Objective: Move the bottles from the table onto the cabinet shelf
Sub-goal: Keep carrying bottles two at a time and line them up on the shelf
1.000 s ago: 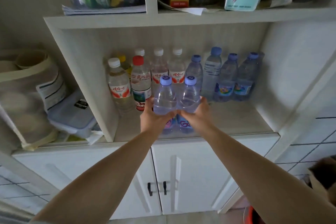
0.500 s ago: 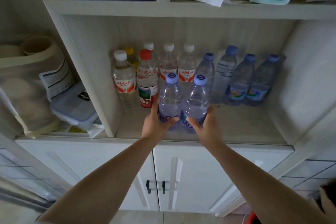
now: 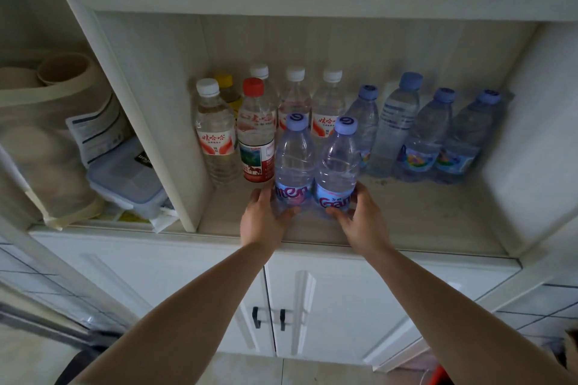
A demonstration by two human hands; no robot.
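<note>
Two clear bottles with lilac caps stand side by side on the cabinet shelf [image 3: 416,222]. My left hand [image 3: 266,222] grips the base of the left bottle [image 3: 294,162]. My right hand [image 3: 362,222] grips the base of the right bottle [image 3: 339,166]. Both bottles are upright, and their bottoms are hidden by my fingers. Behind them stands a row of several bottles: white-capped ones [image 3: 215,137], a red-capped one [image 3: 256,141] and lilac-capped ones [image 3: 428,137] to the right.
A white divider wall [image 3: 150,122] bounds the shelf on the left; beyond it lie a lidded plastic box [image 3: 125,178] and a cloth bag [image 3: 37,147]. The shelf above [image 3: 312,0] carries papers and boxes. Closed cabinet doors [image 3: 312,306] sit below. Bare shelf lies front right.
Both hands have slid down from the bottles' middles to their bases, and the two bottles have come to stand further in on the shelf. My view has moved closer.
</note>
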